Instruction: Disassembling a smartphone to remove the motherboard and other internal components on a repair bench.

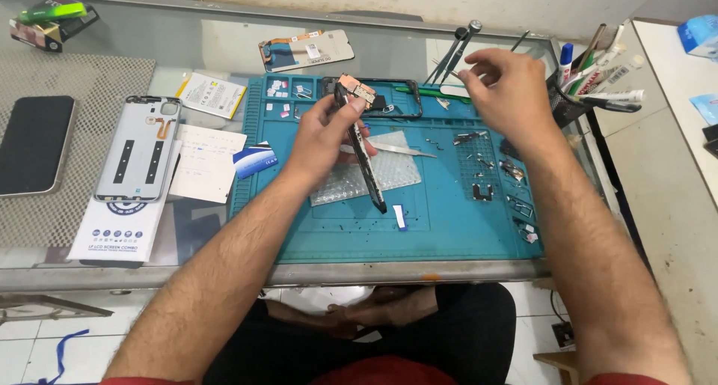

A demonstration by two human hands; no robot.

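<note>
A single head-worn camera looks steeply down and forward from the seated person's own eye level, close over a glass-topped workbench (224,48). The blue repair mat (419,235) fills mid-frame; both forearms rise from the bottom edge, the lap showing beneath.

Teal work mat (441,235): matt, rubbery, on a glossy glass surface (224,48). Tweezers (404,148): bright metal. At 9 o'clock, phone back cover (138,149): smooth grey plastic.

Two hands, left (323,134) and right (507,88); one blue mat (449,228); one black phone (35,144); one grey back cover (142,149); one screen panel (307,50); one pen holder (568,101).
</note>
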